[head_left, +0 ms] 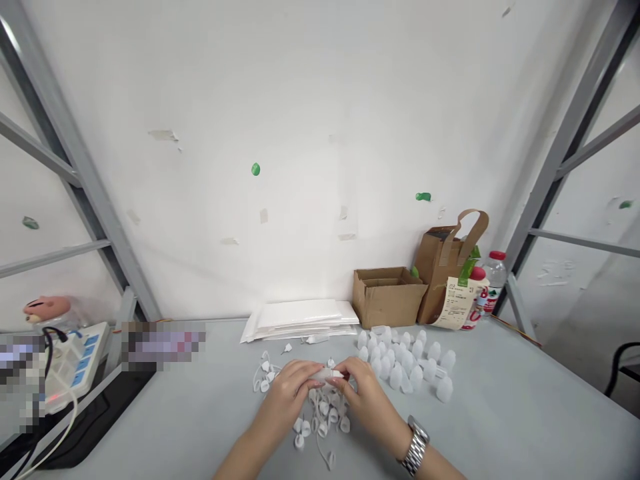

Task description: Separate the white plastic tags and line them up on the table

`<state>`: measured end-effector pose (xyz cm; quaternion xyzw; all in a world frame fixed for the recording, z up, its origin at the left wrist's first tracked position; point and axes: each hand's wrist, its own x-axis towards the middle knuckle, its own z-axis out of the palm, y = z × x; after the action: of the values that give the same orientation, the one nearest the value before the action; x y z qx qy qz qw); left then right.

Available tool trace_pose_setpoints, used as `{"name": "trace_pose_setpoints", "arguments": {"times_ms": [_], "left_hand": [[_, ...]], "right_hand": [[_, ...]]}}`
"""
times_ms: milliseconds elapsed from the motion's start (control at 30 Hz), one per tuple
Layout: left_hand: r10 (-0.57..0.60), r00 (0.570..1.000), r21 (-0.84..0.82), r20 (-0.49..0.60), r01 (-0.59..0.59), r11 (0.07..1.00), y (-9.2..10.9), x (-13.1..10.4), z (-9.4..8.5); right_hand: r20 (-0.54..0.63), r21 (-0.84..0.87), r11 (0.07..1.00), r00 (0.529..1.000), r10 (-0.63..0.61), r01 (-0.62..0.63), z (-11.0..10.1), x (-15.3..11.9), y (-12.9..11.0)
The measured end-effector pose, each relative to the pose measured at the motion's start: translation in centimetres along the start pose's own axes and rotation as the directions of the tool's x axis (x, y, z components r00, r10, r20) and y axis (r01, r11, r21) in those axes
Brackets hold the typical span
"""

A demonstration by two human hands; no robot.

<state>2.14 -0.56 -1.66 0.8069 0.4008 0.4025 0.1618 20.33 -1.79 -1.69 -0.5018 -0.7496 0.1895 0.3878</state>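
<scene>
Fingers of my left hand (290,390) are closed around one end of a small translucent white bottle (321,375). My right hand (365,393) pinches the other end, where a white cap-like part (337,375) shows between the fingertips. Beneath and between the hands lies a pile of small white caps with loops (325,408). A few similar white pieces (266,373) rest left of my left hand. To the right of my right hand, several frosted white rounded pieces (400,357) lie in a group.
White flat packets (300,317) lie against the wall. A cardboard box (389,303), a brown paper bag (440,267) and a bottle with a red cap (495,277) stand at the back right. A power strip (83,367) and a black mat (100,423) are at the left.
</scene>
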Motion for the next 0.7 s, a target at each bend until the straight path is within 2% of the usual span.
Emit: {"name": "trace_pose_setpoints", "arguments": {"times_ms": [167,333,467,700], "left_hand": [[0.014,1.0,0.008,0.025,-0.014,1.0,0.04,-0.01,0.05],[-0.037,0.999,0.015,0.034,0.036,0.999,0.12,-0.02,-0.08],[-0.056,0.997,-0.016,0.048,0.057,0.998,0.2,0.06,-0.08],[-0.179,0.98,-0.079,0.09,0.186,0.979,0.21,0.21,-0.1]], "right_hand": [[0.023,-0.056,0.997,0.998,0.06,-0.059,0.13,0.29,0.32],[-0.017,0.05,0.998,1.0,0.025,-0.025,0.07,0.26,0.32],[0.019,0.016,0.999,0.999,0.048,-0.048,0.0,0.35,0.24],[-0.058,0.048,0.999,0.998,0.004,-0.001,0.01,0.12,0.17]]}}
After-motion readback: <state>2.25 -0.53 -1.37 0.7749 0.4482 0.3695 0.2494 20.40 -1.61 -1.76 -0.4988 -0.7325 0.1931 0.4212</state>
